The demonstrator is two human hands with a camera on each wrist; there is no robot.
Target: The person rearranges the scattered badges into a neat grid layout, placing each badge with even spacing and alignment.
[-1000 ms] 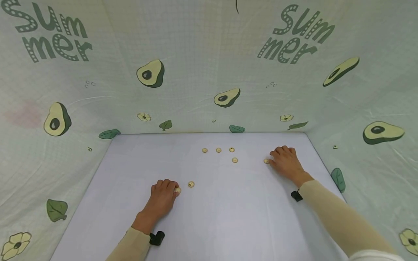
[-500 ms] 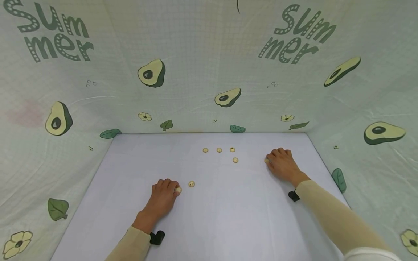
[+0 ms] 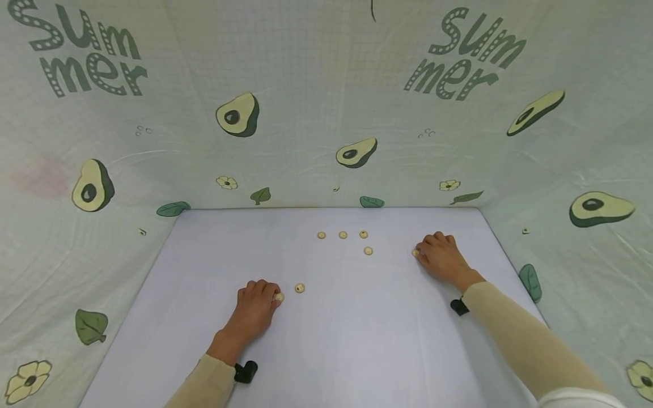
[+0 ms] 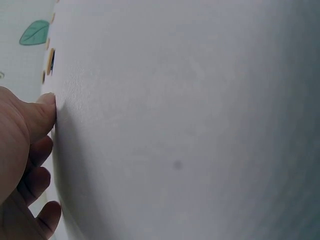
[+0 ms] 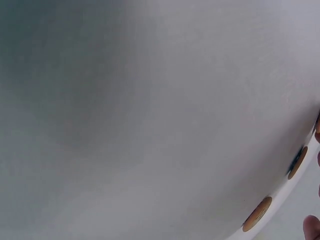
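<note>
On the left half of the white table, my left hand (image 3: 255, 309) pinches a small round wooden disc (image 3: 279, 296) at its edge. Just right of it lies another disc (image 3: 300, 288) with a dark mark. Farther back on the right, my right hand (image 3: 440, 258) has its fingertips around a disc (image 3: 415, 253), most of which shows on their left side. In the left wrist view my thumb (image 4: 42, 112) is near the surface, with a disc (image 4: 50, 61) beyond it. The right wrist view catches only fingertips (image 5: 311, 227) and discs, one of them a pale-brown disc (image 5: 257, 214).
Three discs form a row at the back: a left one (image 3: 321, 235), a middle one (image 3: 343, 235) and a right one (image 3: 363, 234). Below the row's right end lies one more disc (image 3: 368, 250). A printed avocado cloth (image 3: 296, 170) hangs behind and beside the table (image 3: 331, 351).
My right hand has shifted slightly left and its fingers have closed in on the disc, which has hardly moved. My left hand and its disc stay where they were.
</note>
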